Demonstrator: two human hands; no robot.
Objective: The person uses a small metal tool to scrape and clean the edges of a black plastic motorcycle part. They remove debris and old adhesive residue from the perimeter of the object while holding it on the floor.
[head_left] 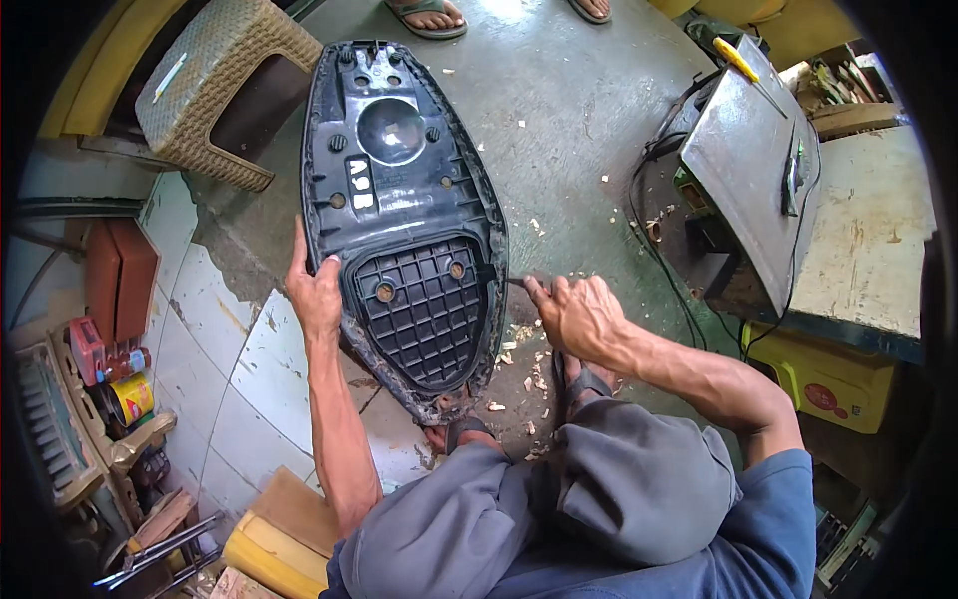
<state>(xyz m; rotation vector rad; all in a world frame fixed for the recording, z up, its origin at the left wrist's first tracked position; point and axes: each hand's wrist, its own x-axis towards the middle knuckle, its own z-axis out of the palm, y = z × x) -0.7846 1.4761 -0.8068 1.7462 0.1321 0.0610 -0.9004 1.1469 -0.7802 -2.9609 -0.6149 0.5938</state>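
Note:
A black motorcycle seat [404,215] is turned underside up in front of my knees, its ribbed plastic base facing me. My left hand [315,292] grips its left edge, with the thumb over the rim and a finger stretched along the side. At the opposite edge, my right hand [581,314] is closed around a tool whose handle is hidden in the fist. Only the tool's thin dark tip [516,283] shows, reaching the seat's right rim. What kind of tool it is I cannot tell.
A woven-pattern plastic stool [225,85] stands at the far left. On the right, a metal-topped bench [743,160] carries a yellow-handled screwdriver [736,60] and pliers [791,180]; a black cable [654,260] hangs beside it. Foam scraps [507,349] litter the floor. Another person's feet [429,15] are ahead.

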